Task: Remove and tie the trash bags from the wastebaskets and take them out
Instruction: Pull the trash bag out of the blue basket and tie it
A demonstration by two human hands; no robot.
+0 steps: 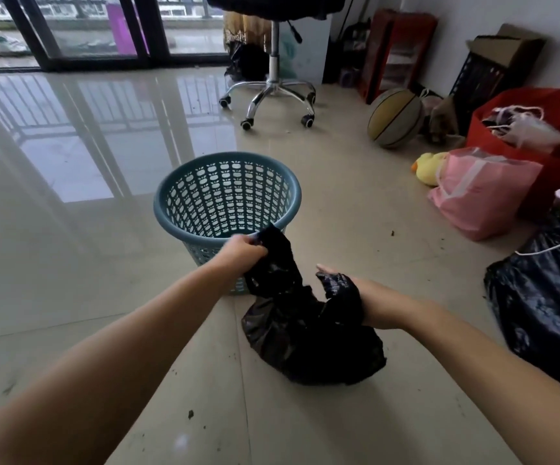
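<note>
A small black trash bag (308, 344) sits on the tiled floor just in front of a teal perforated wastebasket (226, 193), which stands upright with no bag inside. My left hand (243, 251) grips one gathered flap of the bag's mouth and holds it up near the basket's front rim. My right hand (349, 293) has the other flap wrapped around it; most of that hand is hidden under the black plastic, with only the straight fingertips showing.
A larger black bag (540, 297) with a white cord lies at the right. A pink bag (483, 193), red bag (547, 129), yellow plush duck (428, 167) and basketball (394, 117) line the right wall. A wheeled chair (273, 85) stands behind the basket. Crumbs dot the floor.
</note>
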